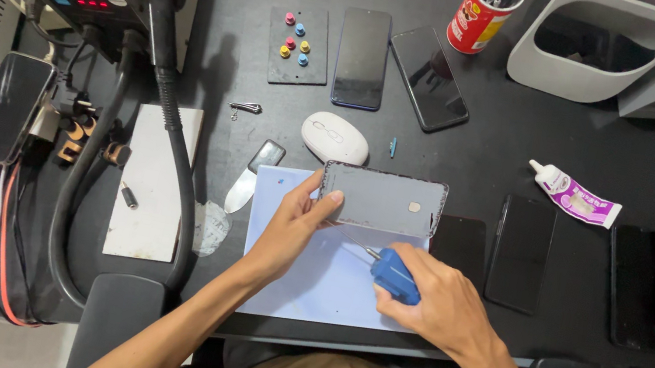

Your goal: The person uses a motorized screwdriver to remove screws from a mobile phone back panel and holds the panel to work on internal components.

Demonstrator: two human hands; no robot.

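Left hand (291,227) has its fingers (331,198) pinched on the left end of the phone back cover (382,199), holding it up on edge over the pale blue mat (302,282) on the table (527,155); its long axis runs left to right. Right hand (440,305) is wrapped tight around a blue-handled screwdriver (394,275), thin shaft pointing far-left toward the cover's lower edge.

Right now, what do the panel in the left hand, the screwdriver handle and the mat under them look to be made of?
The phone panel, held by the left hand, looks like matte grey metal or plastic, with dark residue along its edges. The screwdriver handle in the right hand looks like glossy blue plastic with a thin metal shaft. The mat looks like smooth pale-blue plastic or silicone; it's hard to tell which.
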